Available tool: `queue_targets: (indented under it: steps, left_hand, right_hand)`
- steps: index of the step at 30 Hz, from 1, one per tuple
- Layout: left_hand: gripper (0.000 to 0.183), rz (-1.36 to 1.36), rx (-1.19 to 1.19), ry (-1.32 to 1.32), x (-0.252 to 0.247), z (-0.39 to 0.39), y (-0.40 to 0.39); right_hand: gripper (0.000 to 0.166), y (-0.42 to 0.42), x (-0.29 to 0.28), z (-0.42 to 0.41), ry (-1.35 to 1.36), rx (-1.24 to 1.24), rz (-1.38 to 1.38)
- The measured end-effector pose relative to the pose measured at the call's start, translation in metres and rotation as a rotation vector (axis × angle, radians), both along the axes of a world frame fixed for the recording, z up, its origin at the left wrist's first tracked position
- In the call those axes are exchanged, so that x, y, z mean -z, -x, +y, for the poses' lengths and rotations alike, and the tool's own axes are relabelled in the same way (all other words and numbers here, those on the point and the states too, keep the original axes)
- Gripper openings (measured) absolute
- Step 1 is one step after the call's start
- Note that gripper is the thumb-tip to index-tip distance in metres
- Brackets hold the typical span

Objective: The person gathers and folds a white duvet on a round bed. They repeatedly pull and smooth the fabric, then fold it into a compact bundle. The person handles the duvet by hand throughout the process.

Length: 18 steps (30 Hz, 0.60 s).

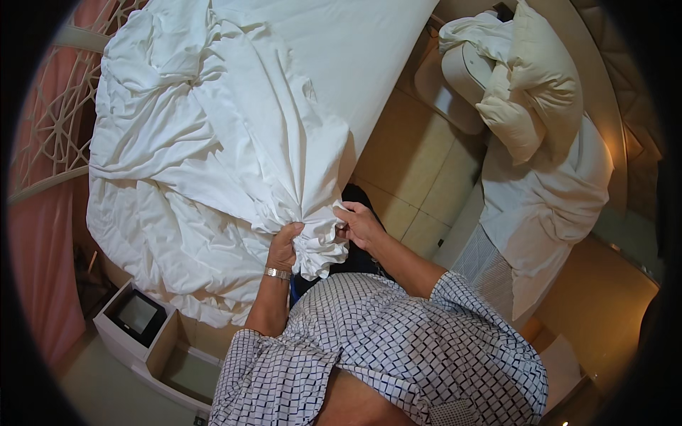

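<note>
A large white bed cover [256, 122] lies rumpled over the near and left part of a bed. My left hand [285, 246], with a metal watch at its wrist, is closed around a gathered bunch of the cover near its edge. Folds fan out from that grip across the bed. Just to the right, my right hand [360, 226] pinches the cover's edge between thumb and fingers. The frilled end of the cloth hangs between both hands, in front of my body. Beyond it, a smooth white sheet [341, 48] spans the mattress.
Pillows [546, 74] and white bedding [549, 197] are piled on furniture at the right. A white rounded stool or chair [463, 66] stands behind them. Tiled floor [410, 165] runs beside the bed. At lower left is an open-topped cabinet [184, 367], near a pink curtain [42, 277] and lattice screen [61, 117].
</note>
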<state>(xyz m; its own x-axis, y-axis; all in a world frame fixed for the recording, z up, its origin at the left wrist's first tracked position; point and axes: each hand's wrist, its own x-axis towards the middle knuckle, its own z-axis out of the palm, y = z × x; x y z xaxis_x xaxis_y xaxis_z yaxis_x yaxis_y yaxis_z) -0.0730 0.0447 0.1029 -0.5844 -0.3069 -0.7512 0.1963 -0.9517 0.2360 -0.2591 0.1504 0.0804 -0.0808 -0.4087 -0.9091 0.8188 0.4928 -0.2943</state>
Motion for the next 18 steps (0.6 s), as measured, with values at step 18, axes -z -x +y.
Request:
queue_targets:
  steps: [18]
  left_hand:
    - [0.031,0.033,-0.022,0.043,0.027,-0.002,-0.014]
  right_hand:
    - [0.072,0.001,0.031,0.011,0.049,0.15,-0.226]
